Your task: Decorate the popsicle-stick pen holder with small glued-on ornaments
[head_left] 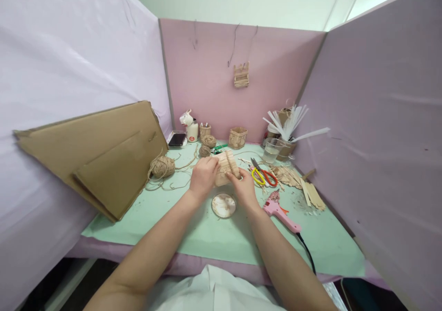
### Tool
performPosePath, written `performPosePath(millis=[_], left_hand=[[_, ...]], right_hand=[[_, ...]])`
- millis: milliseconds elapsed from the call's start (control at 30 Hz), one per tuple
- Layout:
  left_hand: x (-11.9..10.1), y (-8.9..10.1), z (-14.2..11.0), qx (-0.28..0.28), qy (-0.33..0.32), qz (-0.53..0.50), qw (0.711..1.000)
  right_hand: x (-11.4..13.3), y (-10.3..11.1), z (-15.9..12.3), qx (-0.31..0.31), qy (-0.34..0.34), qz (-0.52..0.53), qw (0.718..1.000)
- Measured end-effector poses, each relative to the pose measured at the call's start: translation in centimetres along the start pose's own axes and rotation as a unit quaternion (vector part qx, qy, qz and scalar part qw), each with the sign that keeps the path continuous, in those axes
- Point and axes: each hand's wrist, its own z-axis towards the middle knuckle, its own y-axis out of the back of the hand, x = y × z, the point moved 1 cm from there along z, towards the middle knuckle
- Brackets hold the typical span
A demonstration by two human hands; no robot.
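Observation:
Between my hands, above the middle of the table, is a small panel of pale wooden craft sticks with a strip of twisted twine across it. My left hand grips its left edge, fingers closed. On the lower right side, my right hand pinches it with thumb and fingers. Just below the hands lies a round white dish with brownish marks. To the right rest scissors with yellow and red handles, and nearer me a pink glue gun with a black cord.
Cardboard sheets lean at the left beside a ball of twine. Behind stand a woven-looking basket, a phone and a plastic cup. White glue sticks fill a container; wooden sticks lie right. Fabric walls enclose three sides.

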Motion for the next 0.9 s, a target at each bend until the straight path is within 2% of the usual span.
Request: performPosePath(millis=[500, 900], left_hand=[[0.3, -0.29, -0.43, -0.041, -0.026, -0.033, 0.998], [0.24, -0.19, -0.54, -0.04, -0.027, -0.038, 0.998]], right_hand=[[-0.02, -0.02, 0.0, -0.012, -0.012, 0.009, 1.0], [0.07, 0.1, -0.08, -0.017, 0.008, -0.011, 1.0]])
